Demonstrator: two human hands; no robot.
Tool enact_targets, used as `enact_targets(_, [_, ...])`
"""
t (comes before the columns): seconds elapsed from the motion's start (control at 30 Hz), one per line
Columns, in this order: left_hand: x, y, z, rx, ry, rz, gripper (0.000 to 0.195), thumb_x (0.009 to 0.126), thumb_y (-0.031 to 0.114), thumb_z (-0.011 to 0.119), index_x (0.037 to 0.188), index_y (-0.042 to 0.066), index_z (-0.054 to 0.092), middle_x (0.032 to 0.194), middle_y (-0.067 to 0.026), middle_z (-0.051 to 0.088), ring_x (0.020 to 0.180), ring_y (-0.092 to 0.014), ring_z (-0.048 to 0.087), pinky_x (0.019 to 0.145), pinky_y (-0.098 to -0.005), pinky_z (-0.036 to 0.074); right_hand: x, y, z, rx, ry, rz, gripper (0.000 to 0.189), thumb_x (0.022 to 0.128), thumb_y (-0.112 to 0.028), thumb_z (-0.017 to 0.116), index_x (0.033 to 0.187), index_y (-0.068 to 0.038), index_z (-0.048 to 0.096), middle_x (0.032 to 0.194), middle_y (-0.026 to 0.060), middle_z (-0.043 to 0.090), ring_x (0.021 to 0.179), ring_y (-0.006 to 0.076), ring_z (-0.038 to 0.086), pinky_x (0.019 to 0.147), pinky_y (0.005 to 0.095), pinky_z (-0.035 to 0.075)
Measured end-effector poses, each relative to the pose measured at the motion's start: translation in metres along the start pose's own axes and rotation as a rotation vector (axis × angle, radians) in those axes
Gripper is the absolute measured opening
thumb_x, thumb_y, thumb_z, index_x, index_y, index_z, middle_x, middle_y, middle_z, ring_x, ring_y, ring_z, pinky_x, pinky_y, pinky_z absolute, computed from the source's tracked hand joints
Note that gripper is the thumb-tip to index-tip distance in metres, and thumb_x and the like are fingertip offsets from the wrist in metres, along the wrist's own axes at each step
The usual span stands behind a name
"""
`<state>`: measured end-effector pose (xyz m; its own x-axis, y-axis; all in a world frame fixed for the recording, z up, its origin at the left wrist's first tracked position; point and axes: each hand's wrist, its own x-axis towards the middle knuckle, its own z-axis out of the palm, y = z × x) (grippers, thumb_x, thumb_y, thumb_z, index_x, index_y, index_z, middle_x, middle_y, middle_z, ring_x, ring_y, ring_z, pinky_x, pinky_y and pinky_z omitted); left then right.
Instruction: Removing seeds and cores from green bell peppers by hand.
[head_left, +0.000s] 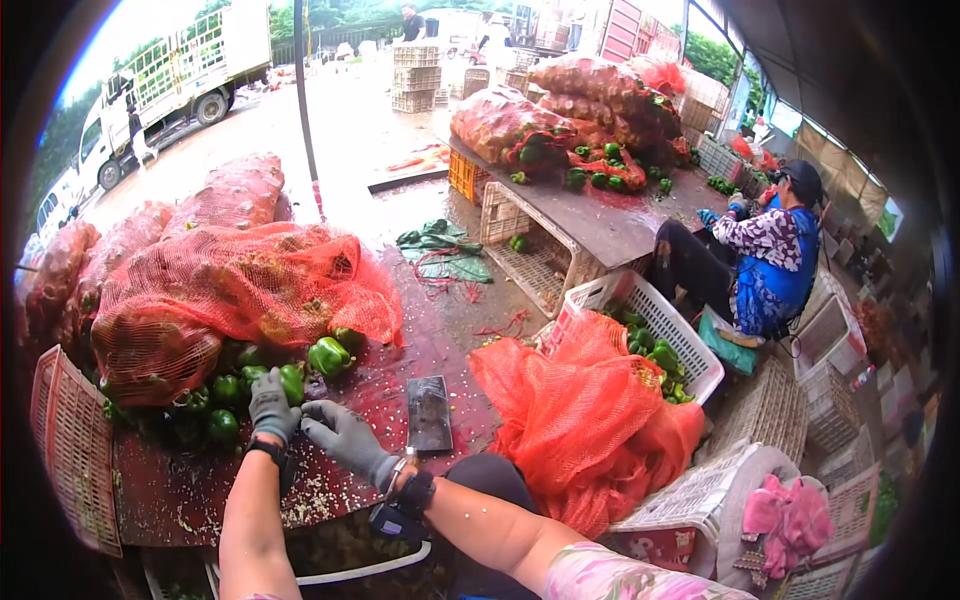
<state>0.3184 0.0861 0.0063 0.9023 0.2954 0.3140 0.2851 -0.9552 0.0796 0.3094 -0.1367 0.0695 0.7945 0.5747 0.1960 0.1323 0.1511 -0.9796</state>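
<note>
My left hand (273, 409), in a grey work glove, is closed around a green bell pepper (292, 384) at the edge of a pepper pile. My right hand (346, 441), also gloved, is just beside it with bent fingers; whether something small is pinched in them I cannot see. Another green bell pepper (329, 357) lies behind my hands, and one more (223, 426) is left of them. Red mesh sacks (225, 277) of peppers cover the table's far left. A dark flat rectangular slab (430, 414) lies right of my hands on the dark red tabletop (360, 487), strewn with pale seeds.
A red mesh sack (585, 420) drapes over a white plastic crate (679, 319) of peppers at right. A plastic crate (75, 450) stands on the left. A co-worker (776, 247) sits by another table (570, 210) bearing full sacks. A truck (172, 82) is parked behind.
</note>
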Motion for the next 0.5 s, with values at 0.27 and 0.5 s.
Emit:
enact_targets(0.27, [-0.089, 0.007, -0.047, -0.755, 0.14, -0.004, 0.08, 0.064, 0.029, 0.092, 0.128, 0.002, 0.051, 0.115, -0.0154, 0.059, 0.106, -0.029, 0.058, 0.095, -0.0395, 0.048, 0.008, 0.022, 0.028, 0.41, 0.011, -0.096, 0.053, 0.087, -0.023, 0.075, 0.132, -0.006, 0.053, 0.121, 0.007, 0.062, 0.109, 0.0185, 0.061, 0.093, 0.0338, 0.051])
enact_targets(0.5, [-0.151, 0.041, -0.087, -1.253, 0.079, -0.253, 0.077, 0.064, 0.009, 0.083, 0.131, 0.003, 0.046, 0.116, -0.0104, 0.056, 0.106, -0.02, 0.056, 0.094, -0.033, 0.048, -0.018, 0.038, 0.051, 0.422, -0.099, 0.213, 0.07, 0.08, -0.031, 0.08, 0.138, -0.005, 0.05, 0.12, 0.0105, 0.062, 0.106, 0.0196, 0.062, 0.089, 0.0325, 0.054])
